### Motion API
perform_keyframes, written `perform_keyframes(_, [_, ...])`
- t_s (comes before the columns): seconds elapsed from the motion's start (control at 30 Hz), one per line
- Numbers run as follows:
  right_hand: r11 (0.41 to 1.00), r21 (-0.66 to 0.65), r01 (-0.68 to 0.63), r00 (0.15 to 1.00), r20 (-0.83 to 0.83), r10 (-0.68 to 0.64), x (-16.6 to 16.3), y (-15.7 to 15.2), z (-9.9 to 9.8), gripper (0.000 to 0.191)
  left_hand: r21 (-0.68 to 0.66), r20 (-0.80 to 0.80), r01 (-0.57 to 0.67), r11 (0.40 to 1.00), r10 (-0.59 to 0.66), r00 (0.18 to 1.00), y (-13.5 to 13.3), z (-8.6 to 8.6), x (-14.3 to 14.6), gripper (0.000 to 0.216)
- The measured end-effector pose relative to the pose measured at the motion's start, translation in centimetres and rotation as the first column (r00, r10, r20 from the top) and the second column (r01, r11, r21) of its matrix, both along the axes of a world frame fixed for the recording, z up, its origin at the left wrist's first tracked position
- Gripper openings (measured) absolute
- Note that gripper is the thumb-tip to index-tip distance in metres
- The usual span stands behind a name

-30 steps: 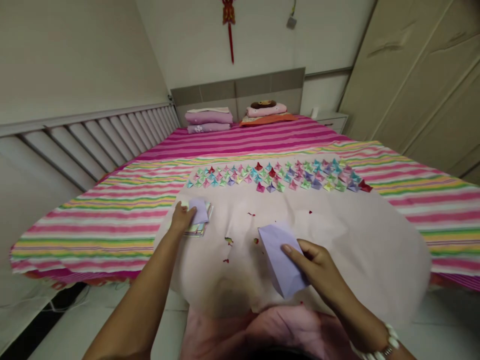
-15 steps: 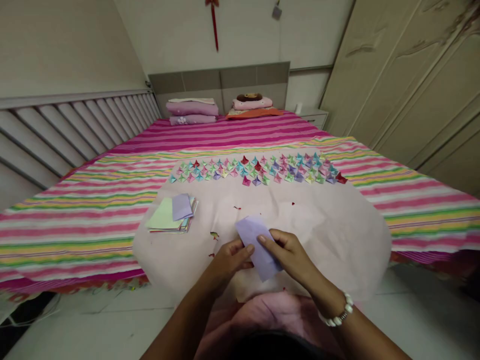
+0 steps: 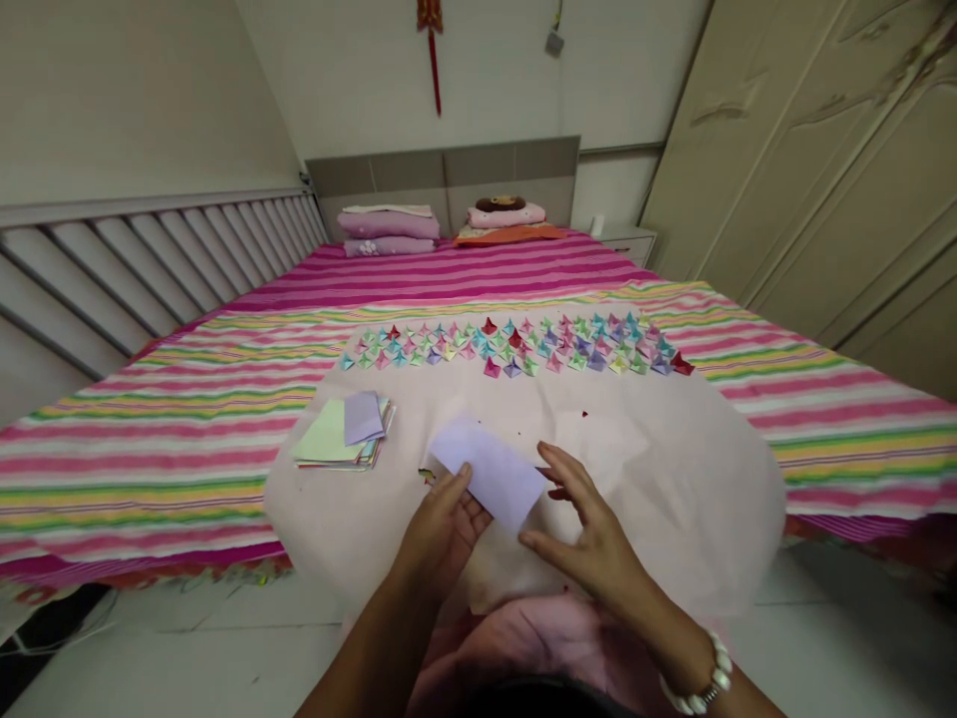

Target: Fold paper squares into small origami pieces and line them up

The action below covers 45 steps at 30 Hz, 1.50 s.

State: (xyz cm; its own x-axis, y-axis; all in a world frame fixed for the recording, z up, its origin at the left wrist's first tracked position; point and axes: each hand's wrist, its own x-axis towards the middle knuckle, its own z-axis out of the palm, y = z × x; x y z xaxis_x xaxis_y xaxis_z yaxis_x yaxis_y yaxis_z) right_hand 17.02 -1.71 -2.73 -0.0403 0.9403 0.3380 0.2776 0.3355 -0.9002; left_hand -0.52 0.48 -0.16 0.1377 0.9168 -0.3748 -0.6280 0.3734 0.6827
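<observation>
A lilac paper sheet (image 3: 489,473) lies tilted over the pale pink cloth (image 3: 673,469) at the near edge of the bed. My left hand (image 3: 441,527) pinches its lower left edge, thumb on top. My right hand (image 3: 587,527) hovers just right of the sheet with fingers stretched out, fingertips near its right edge. A stack of coloured paper sheets (image 3: 340,439) with a small lilac piece on top lies to the left. Several small folded paper shapes (image 3: 515,344) sit in rows at the far side of the cloth.
The bed has a striped pink, green and yellow cover (image 3: 150,419). Folded pink bedding (image 3: 389,229) and a pillow pile (image 3: 504,217) lie by the headboard. A slatted radiator-like panel (image 3: 112,279) runs along the left, wardrobe doors (image 3: 822,170) on the right. Tiny paper scraps dot the cloth.
My left hand left the paper stack and came to the lilac sheet. The sheet turned from steeply tilted to lying more crosswise, and my right hand loosened off it.
</observation>
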Motion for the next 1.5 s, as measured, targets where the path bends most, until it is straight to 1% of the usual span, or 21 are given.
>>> perform_keyframes(0.03, [0.999, 0.045, -0.027, 0.999, 0.030, 0.026, -0.1, -0.1, -0.2, 0.073, -0.012, 0.016, -0.001, 1.000, 0.001, 1.000, 0.0, 0.1, 0.1, 0.009])
perform_keyframes(0.07, [0.995, 0.091, -0.051, 0.997, 0.057, 0.046, -0.2, -0.2, -0.4, 0.073, -0.022, 0.028, 0.002, 1.000, -0.001, 1.000, -0.1, 0.1, 0.2, 0.010])
perform_keyframes(0.17, [0.977, 0.192, -0.094, 0.990, 0.123, 0.071, -0.5, -0.4, -0.6, 0.056, -0.015, 0.044, 0.035, 0.999, -0.034, 0.998, -0.3, 0.4, 0.5, 0.014])
perform_keyframes(0.23, [0.969, 0.230, -0.087, 0.988, 0.141, 0.055, -0.6, -0.4, -0.4, 0.049, 0.024, 0.052, 0.076, 0.997, -0.077, 0.996, -0.6, 0.6, 0.5, 0.018])
perform_keyframes(0.3, [0.961, 0.268, -0.062, 0.991, 0.133, 0.027, -0.6, -0.3, -0.3, 0.046, 0.062, 0.051, 0.108, 0.992, -0.111, 0.992, -0.8, 0.8, 0.5, 0.021])
perform_keyframes(0.4, [0.946, 0.318, -0.053, 0.993, 0.118, 0.016, -0.5, -0.2, -0.2, 0.043, 0.091, 0.018, 0.115, 0.989, -0.117, 0.993, -1.0, 1.0, 0.5, 0.021])
perform_keyframes(0.5, [0.941, 0.328, -0.080, 0.993, 0.109, 0.046, -0.4, -0.2, -0.1, 0.044, 0.114, -0.024, 0.116, 0.987, -0.114, 0.993, -1.1, 1.0, 0.4, 0.023])
perform_keyframes(0.6, [0.949, 0.295, -0.108, 0.994, 0.038, 0.101, -0.4, -0.3, -0.1, 0.041, 0.134, -0.050, 0.135, 0.982, -0.129, 0.990, -1.3, 0.9, 0.2, 0.026])
perform_keyframes(0.7, [0.961, 0.241, -0.135, 0.987, -0.049, 0.151, -0.4, -0.4, 0.1, 0.035, 0.144, -0.063, 0.148, 0.979, -0.140, 0.988, -1.4, 0.8, 0.0, 0.024])
perform_keyframes(0.83, [0.975, 0.156, -0.161, 0.975, -0.127, 0.181, -0.3, -0.3, 0.3, 0.027, 0.154, -0.061, 0.156, 0.976, -0.148, 0.987, -1.4, 0.4, -0.1, 0.024])
perform_keyframes(0.93, [0.984, 0.103, -0.148, 0.963, -0.210, 0.167, -0.1, -0.1, 0.4, 0.016, 0.140, -0.084, 0.145, 0.980, -0.134, 0.987, -1.5, 0.3, -0.1, 0.024])
perform_keyframes(1.1, [0.996, -0.024, -0.082, 0.948, -0.310, 0.070, -0.4, 0.3, 1.0, 0.004, 0.112, -0.088, 0.146, 0.983, -0.137, 0.987, -1.8, 0.3, 0.2, 0.025])
perform_keyframes(1.2, [0.993, -0.095, -0.065, 0.930, -0.368, 0.025, -0.8, 0.3, 1.4, 0.012, 0.119, -0.094, 0.140, 0.983, -0.129, 0.987, -1.8, 0.2, 0.5, 0.026])
perform_keyframes(1.3, [0.981, -0.182, -0.061, 0.919, -0.393, -0.016, -1.2, 0.3, 1.5, 0.018, 0.152, -0.135, 0.144, 0.978, -0.124, 0.983, -1.8, -0.1, 0.7, 0.027])
perform_keyframes(1.37, [0.968, -0.242, -0.068, 0.910, -0.412, -0.040, -1.4, 0.2, 1.3, 0.020, 0.196, -0.192, 0.156, 0.968, -0.118, 0.974, -1.8, -0.4, 0.9, 0.029])
perform_keyframes(1.43, [0.960, -0.266, -0.089, 0.887, -0.459, -0.045, -1.6, 0.1, 1.1, 0.023, 0.227, -0.268, 0.161, 0.960, -0.097, 0.959, -1.8, -0.6, 1.0, 0.028])
perform_keyframes(1.47, [0.959, -0.264, -0.100, 0.872, -0.487, -0.043, -1.6, 0.2, 1.0, 0.028, 0.236, -0.306, 0.157, 0.959, -0.080, 0.949, -1.7, -0.7, 1.0, 0.026])
perform_keyframes(1.5, [0.959, -0.259, -0.111, 0.857, -0.514, -0.040, -1.6, 0.2, 1.0, 0.037, 0.239, -0.339, 0.152, 0.959, -0.064, 0.939, -1.7, -0.7, 1.0, 0.023])
